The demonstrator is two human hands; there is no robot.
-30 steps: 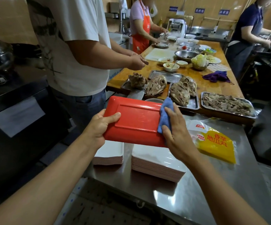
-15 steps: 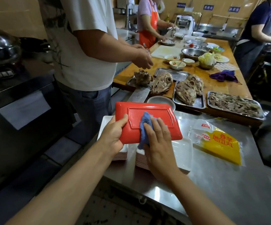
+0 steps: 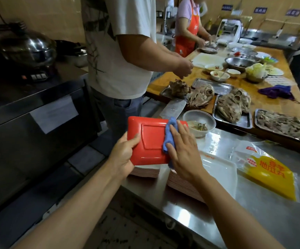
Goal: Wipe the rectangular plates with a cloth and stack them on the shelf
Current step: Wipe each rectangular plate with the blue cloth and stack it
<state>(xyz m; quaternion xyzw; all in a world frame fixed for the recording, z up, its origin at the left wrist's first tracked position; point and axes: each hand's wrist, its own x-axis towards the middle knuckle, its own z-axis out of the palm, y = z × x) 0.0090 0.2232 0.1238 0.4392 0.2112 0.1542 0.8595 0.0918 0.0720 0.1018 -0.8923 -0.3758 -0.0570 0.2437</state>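
Observation:
A red rectangular plate, underside up, is held just above a low stack of plates on the steel table. My left hand grips its near left edge. Pressing a blue cloth flat on the plate's right half is my right hand. A taller stack of white-topped plates sits to the right, partly hidden by my right forearm.
A yellow food packet lies right of the stacks. A steel bowl and a cleaver sit just beyond the plate. Trays of cooked meat fill the wooden table. A person in a white shirt stands close on the left.
The plate has turned, with its short side toward me, and sits lower over the left stack. The cloth under my right hand now rests on the plate's right half.

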